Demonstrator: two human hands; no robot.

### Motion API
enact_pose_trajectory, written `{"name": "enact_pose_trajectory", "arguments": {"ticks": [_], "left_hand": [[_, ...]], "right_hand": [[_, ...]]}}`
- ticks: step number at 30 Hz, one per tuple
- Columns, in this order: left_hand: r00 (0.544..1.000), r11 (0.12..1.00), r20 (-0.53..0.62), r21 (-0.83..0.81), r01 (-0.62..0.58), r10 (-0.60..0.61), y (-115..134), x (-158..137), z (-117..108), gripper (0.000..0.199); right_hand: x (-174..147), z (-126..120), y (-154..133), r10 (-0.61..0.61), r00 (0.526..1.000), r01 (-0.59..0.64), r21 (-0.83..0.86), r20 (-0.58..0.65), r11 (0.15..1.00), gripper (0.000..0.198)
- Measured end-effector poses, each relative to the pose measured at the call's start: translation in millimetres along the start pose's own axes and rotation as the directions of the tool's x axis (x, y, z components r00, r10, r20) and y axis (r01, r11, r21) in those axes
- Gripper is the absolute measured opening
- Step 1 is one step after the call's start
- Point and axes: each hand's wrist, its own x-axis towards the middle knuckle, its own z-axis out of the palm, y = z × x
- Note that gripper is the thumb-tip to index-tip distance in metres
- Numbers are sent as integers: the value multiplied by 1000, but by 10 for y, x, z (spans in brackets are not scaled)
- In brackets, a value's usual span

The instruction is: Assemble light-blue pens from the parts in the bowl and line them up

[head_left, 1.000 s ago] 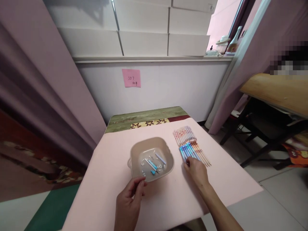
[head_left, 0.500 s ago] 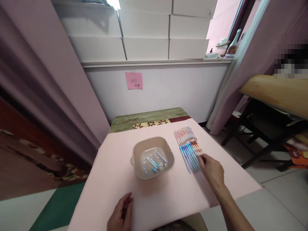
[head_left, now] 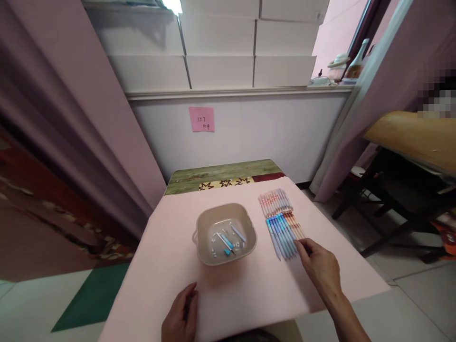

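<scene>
My right hand (head_left: 319,265) is at the near end of a row of pens on the right of the table. Its thumb and fingers are pinched on the end of a pen (head_left: 296,229) with an orange-brown upper part. Beside it lie several blue pens (head_left: 280,235), side by side. Behind these is another row of pens, pale with reddish marks (head_left: 272,202). My left hand (head_left: 181,313) rests at the table's near edge, fingers loosely curled in, with nothing visible in it. A beige basin (head_left: 203,254) stands between the hands, holding pen parts (head_left: 226,241) and small white bits.
A pink cloth (head_left: 160,266) covers most of the table, with a patterned green strip (head_left: 228,171) at its far side. Behind it is a white wall with a pink note (head_left: 202,119). A wooden table (head_left: 416,137) and dark chair stand to the right.
My right hand has shifted slightly right and toward me along the pens' near ends, and more of the orange-brown pens shows. The left hand has barely moved. The view has turned a little.
</scene>
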Motion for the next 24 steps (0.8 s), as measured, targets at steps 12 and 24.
{"name": "enact_pose_trajectory", "arguments": {"ticks": [12,24], "left_hand": [[929,870,75,-332,365,-362,570,592,241,62],[928,854,117,-365,371,-353,700,1224,512,63]], "right_hand": [[222,499,-694,-288,905,150,397,314,906,38],[639,755,-1007,-296,908,182,358,297,916,35]]}}
